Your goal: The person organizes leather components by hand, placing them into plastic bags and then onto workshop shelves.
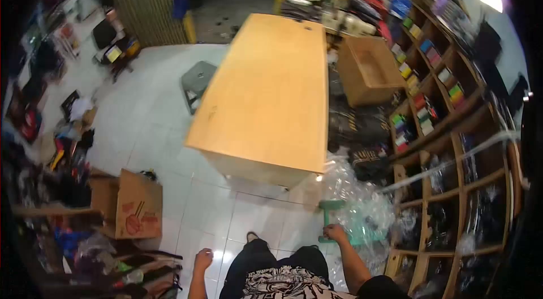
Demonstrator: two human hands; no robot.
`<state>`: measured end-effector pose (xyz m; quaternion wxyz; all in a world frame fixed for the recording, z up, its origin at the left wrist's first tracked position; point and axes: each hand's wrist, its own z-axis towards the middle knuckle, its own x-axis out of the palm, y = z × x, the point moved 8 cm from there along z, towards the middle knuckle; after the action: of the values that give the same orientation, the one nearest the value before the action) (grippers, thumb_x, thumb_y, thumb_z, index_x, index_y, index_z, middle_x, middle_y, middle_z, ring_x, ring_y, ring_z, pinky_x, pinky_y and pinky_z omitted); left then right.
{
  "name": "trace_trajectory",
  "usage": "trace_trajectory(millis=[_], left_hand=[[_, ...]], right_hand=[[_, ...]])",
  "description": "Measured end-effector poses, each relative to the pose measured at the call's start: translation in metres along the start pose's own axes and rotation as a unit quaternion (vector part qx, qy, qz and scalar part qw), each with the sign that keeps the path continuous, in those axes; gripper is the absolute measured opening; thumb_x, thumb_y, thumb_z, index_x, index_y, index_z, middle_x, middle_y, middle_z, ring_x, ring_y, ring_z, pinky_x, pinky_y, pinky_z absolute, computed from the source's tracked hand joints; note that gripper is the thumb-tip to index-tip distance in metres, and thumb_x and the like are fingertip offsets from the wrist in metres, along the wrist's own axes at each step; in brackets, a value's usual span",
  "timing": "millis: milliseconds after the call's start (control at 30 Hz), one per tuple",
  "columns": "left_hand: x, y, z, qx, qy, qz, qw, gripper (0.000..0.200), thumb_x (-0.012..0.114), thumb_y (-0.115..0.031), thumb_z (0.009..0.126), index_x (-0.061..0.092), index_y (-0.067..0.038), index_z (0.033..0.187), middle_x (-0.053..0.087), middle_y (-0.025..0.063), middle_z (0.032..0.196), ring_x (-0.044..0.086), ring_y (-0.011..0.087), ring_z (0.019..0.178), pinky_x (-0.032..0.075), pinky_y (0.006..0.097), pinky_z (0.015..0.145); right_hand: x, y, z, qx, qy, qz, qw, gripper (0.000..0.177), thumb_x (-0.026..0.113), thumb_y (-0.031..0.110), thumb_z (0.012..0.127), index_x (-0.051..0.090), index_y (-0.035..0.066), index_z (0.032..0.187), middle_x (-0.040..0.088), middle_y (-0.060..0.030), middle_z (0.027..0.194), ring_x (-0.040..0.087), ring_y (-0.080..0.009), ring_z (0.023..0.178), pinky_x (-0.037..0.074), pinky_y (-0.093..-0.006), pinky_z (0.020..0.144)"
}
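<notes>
My left hand (203, 258) hangs beside my left leg above the tiled floor, fingers loosely curved and apart, holding nothing. At my right side, my right hand (336, 233) reaches down with its fingers closed on the edge of a green plastic frame (326, 217), which looks like a stool on its side. Crumpled clear plastic wrap (367, 208) lies over and around this frame and hides much of it. Ahead of me stands a long table with a light wood top (266, 95).
Wooden cubby shelves (464, 189) with wrapped goods line the right. A brown box (370, 70) sits on dark packages beside the table. A grey stool (198, 79) stands left of it. An opened carton (138, 206) and piled items (62, 157) occupy the left.
</notes>
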<state>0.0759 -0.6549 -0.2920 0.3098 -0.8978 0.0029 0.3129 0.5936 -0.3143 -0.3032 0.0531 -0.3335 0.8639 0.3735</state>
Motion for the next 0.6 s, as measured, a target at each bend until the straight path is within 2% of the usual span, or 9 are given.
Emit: trace_trajectory(millis=[33, 67, 133, 267, 367, 400, 467, 567, 600], left_hand=[[-0.024, 0.029, -0.007, -0.049, -0.020, -0.045, 0.998, 0.027, 0.058, -0.021, 0.082, 0.064, -0.005, 0.103, 0.069, 0.0175, 0.084, 0.069, 0.0269, 0.076, 0.054, 0.0367, 0.070], [-0.046, 0.055, -0.011, -0.074, -0.050, -0.066, 0.994, 0.027, 0.058, -0.020, 0.081, 0.064, -0.005, 0.102, 0.069, 0.0173, 0.083, 0.069, 0.0250, 0.073, 0.054, 0.0357, 0.068], [-0.078, 0.097, -0.021, -0.111, -0.101, -0.082, 0.985, 0.026, 0.059, -0.018, 0.079, 0.065, -0.004, 0.100, 0.068, 0.0174, 0.082, 0.068, 0.0252, 0.072, 0.054, 0.0352, 0.068], [-0.110, 0.110, -0.040, -0.121, -0.155, -0.071, 0.978, 0.027, 0.060, -0.018, 0.078, 0.065, -0.005, 0.101, 0.068, 0.0175, 0.083, 0.066, 0.0314, 0.080, 0.052, 0.0376, 0.072], [-0.116, 0.075, -0.033, -0.039, -0.188, -0.018, 0.981, 0.030, 0.061, -0.013, 0.074, 0.065, -0.006, 0.102, 0.067, 0.0177, 0.087, 0.065, 0.0326, 0.082, 0.052, 0.0390, 0.074], [-0.119, 0.065, -0.030, -0.044, -0.174, -0.021, 0.984, 0.032, 0.061, -0.010, 0.071, 0.065, -0.006, 0.102, 0.066, 0.0175, 0.087, 0.064, 0.0330, 0.082, 0.051, 0.0392, 0.074], [-0.131, 0.052, -0.012, -0.056, -0.158, -0.024, 0.986, 0.034, 0.061, -0.007, 0.069, 0.065, -0.006, 0.102, 0.065, 0.0172, 0.088, 0.063, 0.0335, 0.082, 0.051, 0.0395, 0.075], [-0.152, 0.039, 0.035, -0.051, -0.147, 0.010, 0.988, 0.038, 0.060, -0.002, 0.064, 0.066, -0.007, 0.102, 0.062, 0.0171, 0.089, 0.061, 0.0339, 0.083, 0.050, 0.0397, 0.076], [-0.164, 0.037, 0.056, -0.057, -0.141, 0.002, 0.988, 0.039, 0.060, -0.002, 0.064, 0.066, -0.007, 0.102, 0.062, 0.0177, 0.090, 0.061, 0.0337, 0.084, 0.050, 0.0396, 0.077]], right_hand=[[0.025, 0.041, 0.004, -0.009, 0.017, -0.065, 0.998, 0.024, 0.059, 0.018, 0.081, 0.068, 0.003, 0.096, 0.068, -0.0087, 0.074, 0.066, -0.0162, 0.065, 0.052, -0.0291, 0.056], [0.056, 0.082, 0.008, -0.058, 0.051, -0.142, 0.987, 0.027, 0.059, 0.017, 0.081, 0.066, 0.001, 0.102, 0.070, -0.0104, 0.083, 0.067, -0.0170, 0.068, 0.054, -0.0301, 0.062], [0.117, 0.150, 0.020, -0.185, 0.098, -0.248, 0.946, 0.028, 0.060, 0.017, 0.081, 0.066, 0.002, 0.104, 0.069, -0.0097, 0.078, 0.067, -0.0167, 0.067, 0.053, -0.0292, 0.060], [0.221, 0.255, 0.012, -0.184, 0.217, -0.304, 0.909, 0.029, 0.061, 0.019, 0.080, 0.066, 0.003, 0.104, 0.067, -0.0097, 0.071, 0.066, -0.0162, 0.063, 0.052, -0.0294, 0.059], [0.281, 0.303, 0.021, -0.219, 0.235, -0.318, 0.892, 0.028, 0.058, 0.023, 0.078, 0.068, 0.006, 0.097, 0.068, -0.0119, 0.071, 0.066, -0.0194, 0.063, 0.052, -0.0323, 0.063], [0.298, 0.315, 0.025, -0.215, 0.243, -0.321, 0.890, 0.028, 0.058, 0.023, 0.078, 0.068, 0.006, 0.097, 0.068, -0.0119, 0.071, 0.066, -0.0194, 0.063, 0.052, -0.0323, 0.063], [0.337, 0.354, 0.030, -0.306, 0.262, -0.300, 0.865, 0.028, 0.059, 0.018, 0.077, 0.066, 0.004, 0.100, 0.068, -0.0096, 0.075, 0.065, -0.0177, 0.067, 0.051, -0.0302, 0.065], [0.391, 0.399, 0.045, -0.284, 0.354, -0.201, 0.868, 0.030, 0.059, 0.011, 0.078, 0.063, 0.000, 0.105, 0.065, -0.0083, 0.080, 0.062, -0.0148, 0.072, 0.050, -0.0269, 0.068], [0.411, 0.413, 0.054, -0.265, 0.383, -0.201, 0.862, 0.030, 0.061, 0.015, 0.082, 0.062, 0.001, 0.109, 0.063, -0.0045, 0.082, 0.059, -0.0124, 0.073, 0.049, -0.0256, 0.067]])
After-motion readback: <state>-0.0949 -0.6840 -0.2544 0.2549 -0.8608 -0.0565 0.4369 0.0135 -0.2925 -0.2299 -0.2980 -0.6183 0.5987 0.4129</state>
